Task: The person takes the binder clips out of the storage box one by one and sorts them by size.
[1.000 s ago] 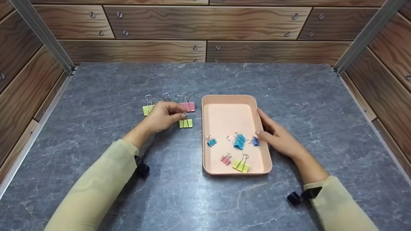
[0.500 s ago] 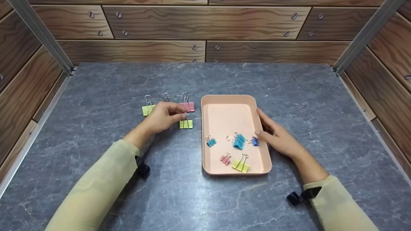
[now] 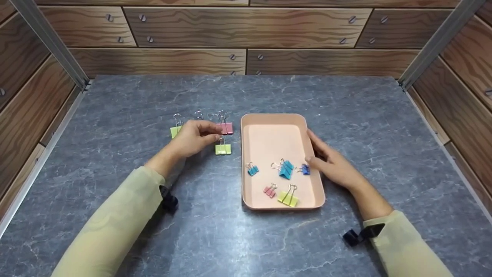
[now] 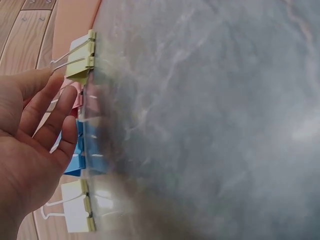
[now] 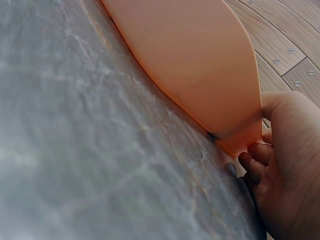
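My left hand (image 3: pixel 194 139) has its thumb and forefinger right at the wire handles of a yellow-green binder clip (image 3: pixel 223 149), with a small gap between the fingertips. That clip (image 4: pixel 81 57) stands on the table, jaws down. Behind it is a pink binder clip (image 3: pixel 226 128). A blue binder clip (image 4: pixel 75 162) is partly hidden by my fingers, and another yellow-green binder clip (image 4: pixel 76 206) stands at the row's left end. My right hand (image 3: pixel 335 164) grips the right side of a peach tray (image 3: pixel 246 184), thumb over the rim and fingers along the outer wall.
Inside the tray lie a large teal binder clip (image 3: pixel 285 169), a small teal one, a small dark-blue clip (image 3: pixel 305 169), a small pink clip (image 3: pixel 270 190) and a yellow clip (image 3: pixel 288 198). Wood-patterned panels (image 3: pixel 246 27) enclose the marbled table (image 3: pixel 134 96) at back and sides.
My left hand has drawn back slightly to the left, its fingertips parting at the handles. The yellow-green clip has shifted slightly toward me. My right hand and the tray have hardly moved.
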The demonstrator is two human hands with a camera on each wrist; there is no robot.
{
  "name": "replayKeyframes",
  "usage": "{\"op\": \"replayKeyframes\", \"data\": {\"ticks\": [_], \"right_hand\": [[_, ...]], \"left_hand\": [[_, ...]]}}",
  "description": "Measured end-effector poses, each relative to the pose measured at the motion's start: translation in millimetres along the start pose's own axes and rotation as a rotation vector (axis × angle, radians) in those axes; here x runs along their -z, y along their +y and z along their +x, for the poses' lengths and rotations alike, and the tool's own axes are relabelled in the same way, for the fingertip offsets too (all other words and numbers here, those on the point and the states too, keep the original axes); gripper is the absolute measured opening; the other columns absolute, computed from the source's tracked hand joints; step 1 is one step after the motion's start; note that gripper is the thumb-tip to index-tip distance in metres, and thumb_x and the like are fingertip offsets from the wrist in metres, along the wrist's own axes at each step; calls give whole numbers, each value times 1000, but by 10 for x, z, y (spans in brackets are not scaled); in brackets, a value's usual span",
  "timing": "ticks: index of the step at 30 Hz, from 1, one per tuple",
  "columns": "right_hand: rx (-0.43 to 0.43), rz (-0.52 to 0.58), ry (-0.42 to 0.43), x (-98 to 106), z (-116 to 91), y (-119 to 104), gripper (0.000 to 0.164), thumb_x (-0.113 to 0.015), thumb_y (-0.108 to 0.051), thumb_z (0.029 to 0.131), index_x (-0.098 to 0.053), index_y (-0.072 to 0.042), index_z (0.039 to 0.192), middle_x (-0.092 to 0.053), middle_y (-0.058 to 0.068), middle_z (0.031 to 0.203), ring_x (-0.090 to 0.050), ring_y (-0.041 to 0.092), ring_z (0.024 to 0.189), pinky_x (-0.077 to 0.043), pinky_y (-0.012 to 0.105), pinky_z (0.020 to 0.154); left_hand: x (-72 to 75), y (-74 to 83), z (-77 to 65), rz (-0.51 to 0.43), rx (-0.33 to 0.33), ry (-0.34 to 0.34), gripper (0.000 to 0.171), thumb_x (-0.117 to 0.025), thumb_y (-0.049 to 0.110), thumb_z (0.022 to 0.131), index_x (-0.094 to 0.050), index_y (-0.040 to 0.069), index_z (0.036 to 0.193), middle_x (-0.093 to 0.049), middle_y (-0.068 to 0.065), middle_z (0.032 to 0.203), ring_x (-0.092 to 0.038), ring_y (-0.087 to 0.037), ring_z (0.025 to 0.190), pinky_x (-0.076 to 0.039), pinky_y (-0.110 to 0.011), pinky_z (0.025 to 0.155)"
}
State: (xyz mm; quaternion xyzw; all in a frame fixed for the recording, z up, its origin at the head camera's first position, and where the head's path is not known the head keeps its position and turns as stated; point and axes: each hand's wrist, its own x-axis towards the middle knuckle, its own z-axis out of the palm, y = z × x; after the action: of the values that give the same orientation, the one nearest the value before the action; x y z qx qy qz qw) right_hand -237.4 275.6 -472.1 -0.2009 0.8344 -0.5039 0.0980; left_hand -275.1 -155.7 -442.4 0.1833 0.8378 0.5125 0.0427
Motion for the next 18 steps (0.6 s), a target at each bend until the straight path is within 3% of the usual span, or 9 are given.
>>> {"op": "replayKeyframes", "data": {"ticks": [8,12,18], "right_hand": [[-7,-11,3,15,-1,-1,79,-66,-22,106,-21,-20,171,-24,12,174,-27,33,157,-19,45,127],[-9,-20,8,17,3,8,80,-67,-22,106,-21,-21,171,-25,11,173,-28,31,157,-21,37,127],[-9,-32,9,8,-4,11,82,-68,-23,105,-20,-22,171,-26,12,173,-28,31,157,-20,46,127]], "left_hand": [[73,279,5,27,-18,34,21,-71,4,100,-78,-2,119,-78,-11,112,-68,-16,91,-55,-24,77],[-27,440,6,-1,-71,-22,19,-72,5,100,-78,0,117,-78,-14,111,-71,-21,95,-58,-31,84],[-285,662,-23,-27,-151,-153,21,-73,5,99,-77,2,119,-78,-11,110,-72,-24,95,-60,-38,86]]}}
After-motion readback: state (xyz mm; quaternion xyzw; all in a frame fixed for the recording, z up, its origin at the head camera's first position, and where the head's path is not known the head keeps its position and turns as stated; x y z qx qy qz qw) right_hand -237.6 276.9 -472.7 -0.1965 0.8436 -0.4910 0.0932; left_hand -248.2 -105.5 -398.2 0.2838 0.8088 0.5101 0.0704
